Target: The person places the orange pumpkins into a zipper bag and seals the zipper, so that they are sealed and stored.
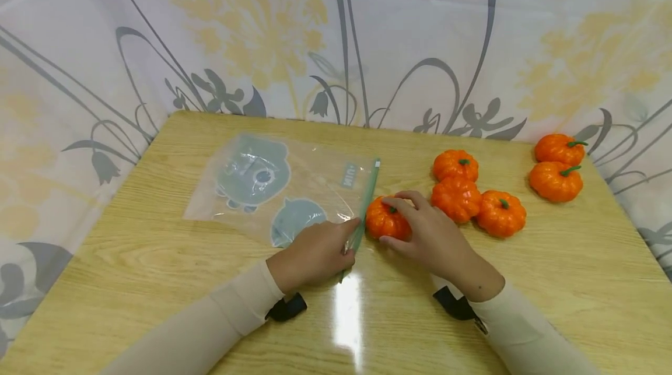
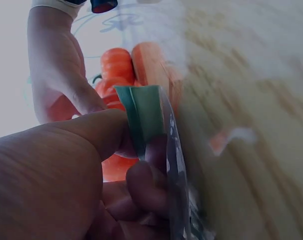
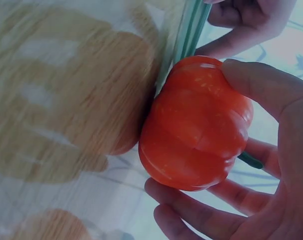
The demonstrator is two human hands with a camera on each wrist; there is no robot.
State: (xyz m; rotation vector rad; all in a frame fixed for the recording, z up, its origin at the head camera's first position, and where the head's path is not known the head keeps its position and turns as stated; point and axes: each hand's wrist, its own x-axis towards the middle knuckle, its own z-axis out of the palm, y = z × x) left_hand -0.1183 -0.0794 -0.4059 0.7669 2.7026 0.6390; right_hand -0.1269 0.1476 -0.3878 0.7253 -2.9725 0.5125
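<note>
Here at the middle of the wood-grain desk [image 1: 152,287], both hands are busy: the right hand [image 1: 441,241] has its thumb and fingers curved round a small orange pumpkin [image 1: 385,223], green stem up, right beside the mouth of a clear zip bag [image 1: 320,168]. And the left hand [image 1: 317,255] is pinching that bag by its green closure strip [image 1: 371,188], near the corner closest to the person. The bag lies flat, left of the desk's middle, its closed end pointing to the left edge, teal cartoon prints showing across it. Over to the right, behind the right hand, three more pumpkins cluster together: one [image 1: 455,164] nearest the far edge, one [image 1: 455,200] touching it in front, and one [image 1: 501,214] just to the right. Then, well apart, up by the far right corner, a pair: a rear pumpkin [image 1: 557,149] and a front pumpkin [image 1: 555,182], side by side, green stems pointing right. Beyond the far edge hangs a flower-patterned cloth [image 1: 294,31], grey and yellow.
</note>
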